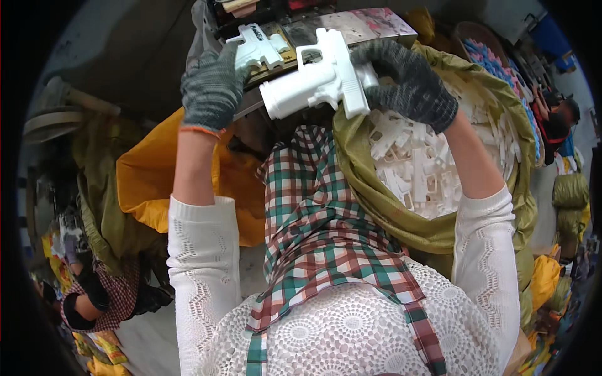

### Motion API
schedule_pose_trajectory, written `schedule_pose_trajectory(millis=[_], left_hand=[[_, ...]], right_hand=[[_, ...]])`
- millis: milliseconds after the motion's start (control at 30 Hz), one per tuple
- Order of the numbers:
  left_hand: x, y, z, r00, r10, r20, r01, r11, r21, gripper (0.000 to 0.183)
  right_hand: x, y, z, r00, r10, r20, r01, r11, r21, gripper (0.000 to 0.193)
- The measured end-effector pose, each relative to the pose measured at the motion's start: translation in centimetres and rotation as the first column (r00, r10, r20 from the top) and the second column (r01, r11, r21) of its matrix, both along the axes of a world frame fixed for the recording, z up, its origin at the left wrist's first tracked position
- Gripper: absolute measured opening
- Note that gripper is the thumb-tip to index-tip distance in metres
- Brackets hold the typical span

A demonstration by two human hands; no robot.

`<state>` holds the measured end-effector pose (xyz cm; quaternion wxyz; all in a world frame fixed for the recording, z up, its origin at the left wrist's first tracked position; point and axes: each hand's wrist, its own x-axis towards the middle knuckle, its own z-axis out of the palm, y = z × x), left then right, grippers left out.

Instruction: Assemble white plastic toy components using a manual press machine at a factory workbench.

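Observation:
Both my hands wear dark grey knitted gloves. My left hand (213, 94) is closed on the left end of a small white plastic toy gun (256, 50), held over the bench's near edge. My right hand (411, 84) grips a larger white plastic toy gun (342, 69) from its right side, with fingers and thumb around a short round end. A thick white cylinder (295, 91) projects from this gun toward the left. The two pieces are close together but apart. My left fingertips are partly hidden behind the smaller piece.
An open olive sack (357, 182) full of white plastic gun pieces (417, 172) stands at my right. An orange-yellow sack (147, 169) lies open at my left. Ahead is a bench with a stained board (376, 22). A person (555, 119) is at the far right, another person (103, 297) at the lower left.

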<state>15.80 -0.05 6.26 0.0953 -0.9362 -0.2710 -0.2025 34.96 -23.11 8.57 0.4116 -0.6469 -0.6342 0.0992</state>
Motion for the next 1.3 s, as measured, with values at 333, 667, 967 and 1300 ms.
schedule_pose_trajectory(millis=[333,667,967,1300], left_hand=[[-14.8,0.2,-6.7,0.898,0.365,0.246,-0.414,0.890,0.191,0.067],[-16.8,-0.4,-9.5,0.902,0.402,-0.156,-0.422,0.898,-0.124,0.070],[-10.3,-4.2,-10.6,0.999,-0.020,-0.040,0.004,0.931,-0.364,0.054],[-6.4,-9.7,-10.7,0.913,-0.167,0.373,0.407,0.464,-0.787,0.055]], right_hand=[[2.0,12.9,-4.0,0.960,0.065,0.272,-0.119,0.975,0.188,0.038],[2.6,7.7,-1.0,0.935,0.131,0.328,-0.157,0.986,0.054,0.018],[4.3,-6.5,-17.4,0.649,0.298,0.700,0.244,0.790,-0.563,0.048],[1.6,-4.5,-7.0,0.897,0.362,0.255,-0.285,0.912,-0.294,0.064]])
